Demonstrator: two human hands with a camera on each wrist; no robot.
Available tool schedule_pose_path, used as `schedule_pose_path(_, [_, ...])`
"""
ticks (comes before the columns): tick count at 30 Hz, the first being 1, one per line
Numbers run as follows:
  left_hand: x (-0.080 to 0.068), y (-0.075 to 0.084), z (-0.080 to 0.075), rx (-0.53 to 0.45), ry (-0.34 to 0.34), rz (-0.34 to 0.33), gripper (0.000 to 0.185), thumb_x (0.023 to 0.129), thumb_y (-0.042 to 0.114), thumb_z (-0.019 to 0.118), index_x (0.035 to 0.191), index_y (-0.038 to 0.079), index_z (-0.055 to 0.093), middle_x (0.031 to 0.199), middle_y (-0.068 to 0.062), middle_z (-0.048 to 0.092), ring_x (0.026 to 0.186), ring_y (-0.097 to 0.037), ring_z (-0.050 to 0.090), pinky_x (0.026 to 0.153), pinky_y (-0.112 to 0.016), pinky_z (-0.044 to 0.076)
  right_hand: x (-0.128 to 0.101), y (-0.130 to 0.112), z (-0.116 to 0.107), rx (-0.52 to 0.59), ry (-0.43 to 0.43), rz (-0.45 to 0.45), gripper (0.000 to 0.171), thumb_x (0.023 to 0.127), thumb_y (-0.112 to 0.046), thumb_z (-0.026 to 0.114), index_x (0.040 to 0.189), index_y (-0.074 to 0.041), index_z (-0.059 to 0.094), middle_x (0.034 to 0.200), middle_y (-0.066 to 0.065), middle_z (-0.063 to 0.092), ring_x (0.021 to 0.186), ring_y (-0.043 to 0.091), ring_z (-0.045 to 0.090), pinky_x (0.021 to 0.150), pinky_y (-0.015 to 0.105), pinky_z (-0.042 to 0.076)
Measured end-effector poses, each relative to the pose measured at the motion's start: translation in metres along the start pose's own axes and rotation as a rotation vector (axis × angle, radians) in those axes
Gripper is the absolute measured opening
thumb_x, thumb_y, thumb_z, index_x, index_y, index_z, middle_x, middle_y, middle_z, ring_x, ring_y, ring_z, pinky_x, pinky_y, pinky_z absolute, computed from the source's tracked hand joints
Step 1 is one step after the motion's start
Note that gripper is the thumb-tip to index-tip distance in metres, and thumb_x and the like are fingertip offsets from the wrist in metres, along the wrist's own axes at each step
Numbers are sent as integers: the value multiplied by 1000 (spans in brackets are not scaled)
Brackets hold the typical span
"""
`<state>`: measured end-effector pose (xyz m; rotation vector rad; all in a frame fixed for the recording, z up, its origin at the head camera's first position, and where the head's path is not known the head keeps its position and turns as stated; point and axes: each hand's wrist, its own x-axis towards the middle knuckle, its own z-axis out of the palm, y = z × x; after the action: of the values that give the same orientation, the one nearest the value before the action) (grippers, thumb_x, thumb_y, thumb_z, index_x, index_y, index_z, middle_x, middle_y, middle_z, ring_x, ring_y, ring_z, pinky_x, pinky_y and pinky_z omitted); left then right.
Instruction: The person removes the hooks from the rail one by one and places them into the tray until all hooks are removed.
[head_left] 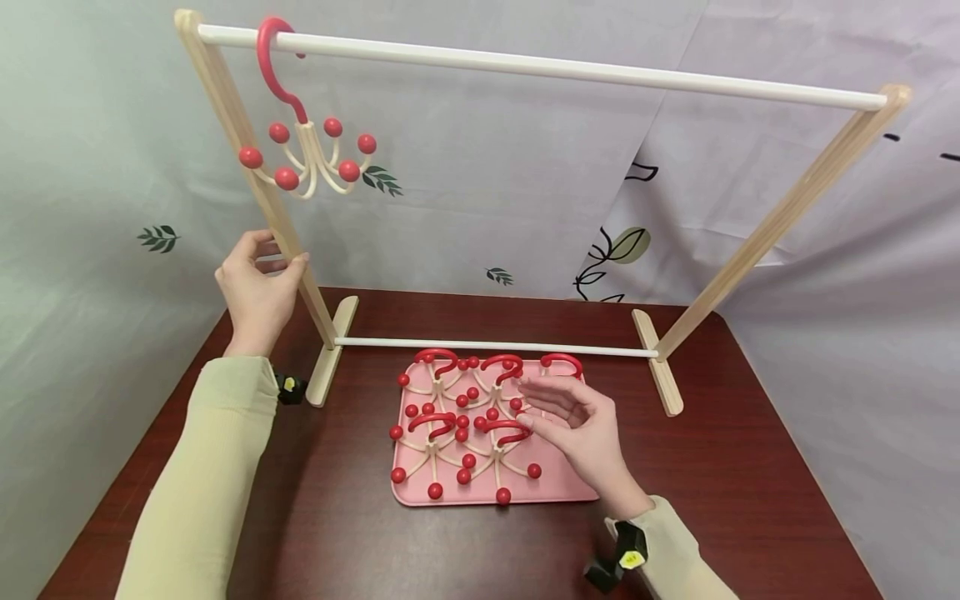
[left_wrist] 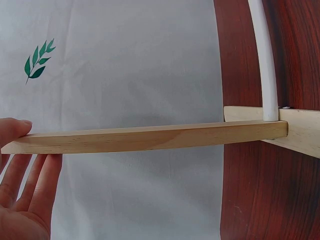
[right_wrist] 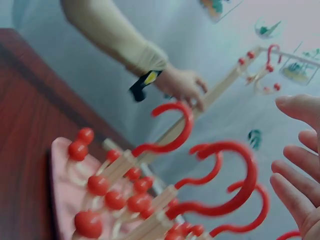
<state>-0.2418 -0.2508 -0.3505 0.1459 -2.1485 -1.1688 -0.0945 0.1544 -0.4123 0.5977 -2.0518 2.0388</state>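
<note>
My left hand [head_left: 258, 292] grips the left wooden post [left_wrist: 165, 139] of a rack, thumb on one side and fingers on the other. A hanger with a red hook [head_left: 264, 62] and several cream arms tipped with red balls hangs at the left end of the white top rod [head_left: 525, 62]. Several similar hangers [head_left: 498, 457] stand hook-up on a pink tray [head_left: 562, 487]. My right hand [head_left: 581, 425] hovers over the tray's right side, its fingers loosely bent and holding nothing. The right wrist view shows it beside the red hooks [right_wrist: 245, 185], apart from them.
A white lower rod [head_left: 495, 345] joins the rack's wooden feet [head_left: 660, 367] behind the tray. The right post [head_left: 772, 225] leans up to the top rod. Dark reddish wood covers the table [head_left: 330, 517]. Patterned cloth [head_left: 480, 192] hangs behind and at both sides.
</note>
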Motion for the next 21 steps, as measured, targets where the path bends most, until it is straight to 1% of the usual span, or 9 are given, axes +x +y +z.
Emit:
schedule_pose_path(2, [0, 0, 0, -3, 0, 0, 38, 89, 20, 80, 125, 11, 69, 116, -5, 71, 97, -18, 70, 84, -28, 59, 5, -5, 2, 18, 5, -26, 44, 82, 8, 81, 123, 4, 68, 121, 19, 70, 109, 40, 67, 92, 49, 54])
schedule_pose_path(8, [1, -1, 0, -11, 3, 7, 37, 89, 19, 80, 124, 10, 70, 115, -6, 72, 96, -16, 70, 83, -27, 59, 21, -22, 9, 21, 32, -72, 43, 83, 5, 82, 123, 2, 68, 122, 17, 70, 111, 41, 66, 95, 46, 53])
schedule_pose_path(14, [0, -1, -1, 0, 3, 5, 37, 90, 22, 79, 124, 11, 70, 115, -6, 72, 96, -19, 71, 84, -28, 59, 42, -39, 20, 72, 57, -116, 40, 85, -2, 82, 123, 1, 69, 123, 18, 69, 113, 39, 66, 97, 47, 53])
schedule_pose_path(17, [0, -1, -1, 6, 2, 5, 38, 90, 22, 79, 125, 11, 70, 116, -6, 72, 97, -20, 71, 84, -29, 59, 55, -51, 26, 114, 43, -147, 41, 86, -4, 83, 123, 3, 68, 124, 21, 68, 114, 40, 65, 98, 48, 52])
schedule_pose_path(21, [0, -1, 0, 11, -1, 3, 38, 90, 23, 79, 125, 11, 69, 116, -6, 72, 97, -21, 71, 84, -29, 59, 75, -68, 33, 165, -18, -168, 43, 85, -2, 82, 125, 3, 67, 126, 21, 67, 117, 40, 63, 101, 49, 51])
